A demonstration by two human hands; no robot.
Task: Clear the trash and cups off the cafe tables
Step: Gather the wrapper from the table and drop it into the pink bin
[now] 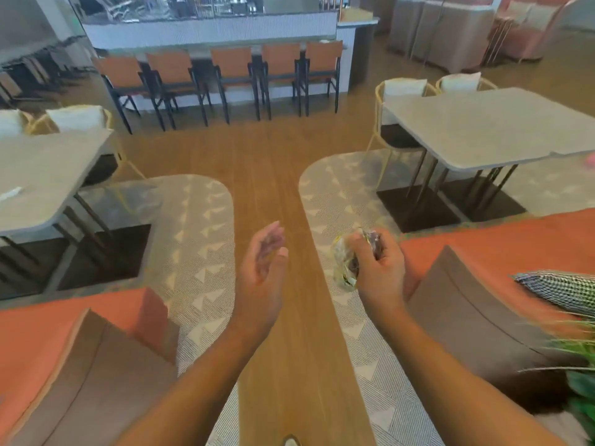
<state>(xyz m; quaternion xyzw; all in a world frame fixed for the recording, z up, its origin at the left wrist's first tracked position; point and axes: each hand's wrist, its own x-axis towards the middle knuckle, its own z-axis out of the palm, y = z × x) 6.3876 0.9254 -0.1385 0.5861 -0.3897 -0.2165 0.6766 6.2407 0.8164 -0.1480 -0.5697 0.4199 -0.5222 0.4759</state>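
Head view: person stood in the cafe aisle, trash in one hand.

Right hand point(378, 268) was curled round a crumpled clear-and-dark wrapper point(346, 262), held in the air above a patterned rug point(338, 194); left hand point(265, 262) was empty, fingers straight, palm turned inward, apart from the wrapper. Beneath them ran a wooden floor strip point(283, 188). An orange bench point(64, 320) stood at the left, another point(502, 239) at the right with a checked cushion point(560, 288) and a green plant point(579, 381). Left table point(42, 169) bore a small white scrap point(9, 193); right table point(492, 127) showed a pink item point(590, 160), cut off and unidentifiable. Orange bar chairs point(231, 75) lined the counter beyond.
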